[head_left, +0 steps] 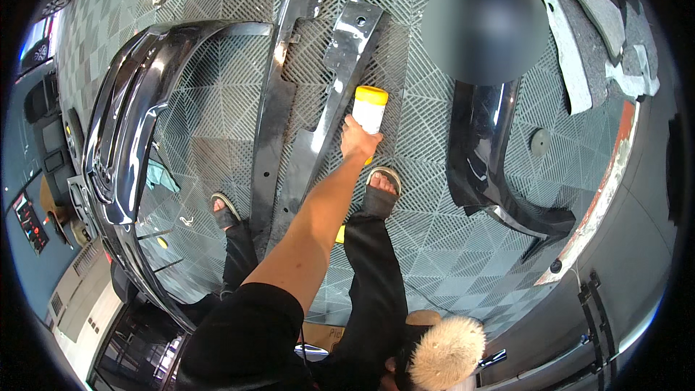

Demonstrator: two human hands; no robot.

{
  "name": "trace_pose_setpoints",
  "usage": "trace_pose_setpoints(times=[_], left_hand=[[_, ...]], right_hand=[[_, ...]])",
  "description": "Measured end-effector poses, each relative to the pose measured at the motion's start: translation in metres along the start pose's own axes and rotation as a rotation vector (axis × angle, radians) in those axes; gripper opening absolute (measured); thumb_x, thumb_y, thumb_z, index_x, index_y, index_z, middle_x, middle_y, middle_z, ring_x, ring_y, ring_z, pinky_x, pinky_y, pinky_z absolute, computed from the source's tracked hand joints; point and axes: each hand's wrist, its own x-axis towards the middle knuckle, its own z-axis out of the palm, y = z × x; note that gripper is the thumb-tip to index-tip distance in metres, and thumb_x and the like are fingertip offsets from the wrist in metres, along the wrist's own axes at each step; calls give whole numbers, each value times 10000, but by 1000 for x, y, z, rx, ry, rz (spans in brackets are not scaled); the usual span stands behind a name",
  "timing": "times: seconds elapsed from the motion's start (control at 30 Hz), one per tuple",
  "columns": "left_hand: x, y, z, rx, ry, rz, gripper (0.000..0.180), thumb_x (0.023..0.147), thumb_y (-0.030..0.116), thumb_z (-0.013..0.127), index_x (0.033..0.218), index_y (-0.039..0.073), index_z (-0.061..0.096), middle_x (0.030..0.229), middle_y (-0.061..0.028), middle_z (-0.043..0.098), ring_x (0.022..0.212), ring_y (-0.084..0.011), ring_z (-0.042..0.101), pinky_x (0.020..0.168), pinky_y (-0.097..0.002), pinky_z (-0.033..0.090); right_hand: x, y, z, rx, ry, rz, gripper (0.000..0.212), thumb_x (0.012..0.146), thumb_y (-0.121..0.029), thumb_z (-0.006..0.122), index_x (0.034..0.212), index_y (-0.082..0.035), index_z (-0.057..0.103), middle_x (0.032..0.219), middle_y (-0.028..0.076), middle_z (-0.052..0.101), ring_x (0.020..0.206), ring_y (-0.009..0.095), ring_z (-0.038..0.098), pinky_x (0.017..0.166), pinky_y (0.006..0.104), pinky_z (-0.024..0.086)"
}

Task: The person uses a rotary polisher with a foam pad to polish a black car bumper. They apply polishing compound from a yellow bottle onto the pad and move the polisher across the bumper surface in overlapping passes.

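My left hand [360,138] is wrapped round a white bottle [369,111] with a yellow end, low over the floor in front of my right foot. Close by on its left lies a long black trim panel [337,80]. A second long black panel [271,116] lies beyond that one. At the lower edge, a little of my right hand [391,368] shows beside a black polisher with a round, fluffy cream pad [447,353]. It seems to grip the tool, though its fingers are mostly hidden.
A glossy black bumper [119,130] stands at the left, with a teal cloth [161,176] near it. At the right lie a curved black body panel [478,152] and a grey disc [539,142]. A felt-backed piece [579,43] is farther right. Grid tiles cover the floor.
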Motion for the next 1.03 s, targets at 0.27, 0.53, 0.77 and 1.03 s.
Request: trace_pose_setpoints(times=[0.27, 0.53, 0.77, 1.03], left_hand=[[-61, -65, -51, -150, -68, 90, 779, 801, 281, 804, 1408, 31, 385, 1170, -265, 669, 1096, -438, 674, 927, -526, 551], [-342, -118, -310, -961, -815, 559, 722, 965, -63, 535, 1605, 116, 253, 1475, -136, 522, 1308, -213, 541, 1106, -377, 449], [-514, -137, -560, -1121, -259, 974, 976, 883, 40, 757, 1637, 78, 138, 1549, -124, 414, 1397, -213, 446, 1192, -426, 367], [-596, -208, -685, -886, 590, 1279, 1181, 768, 163, 902, 1637, 59, 110, 1654, -184, 243, 1483, -328, 371, 1173, -475, 382]], right_hand=[[54, 17, 5, -177, -45, 52, 991, 891, -849, 355, 1386, 6, 428, 746, 175, 569, 527, 290, 549, 478, 425, 445], [100, 128, 77, -500, -186, 125, 980, 907, -837, 322, 1372, 19, 429, 678, 175, 555, 458, 284, 527, 406, 416, 430], [84, 305, 142, -790, -273, 292, 972, 920, -827, 293, 1361, 29, 429, 619, 174, 543, 397, 279, 508, 343, 408, 417], [74, 491, 215, -1014, -378, 599, 1012, 873, -886, 349, 1359, -8, 483, 640, 147, 570, 429, 254, 537, 383, 381, 446]])
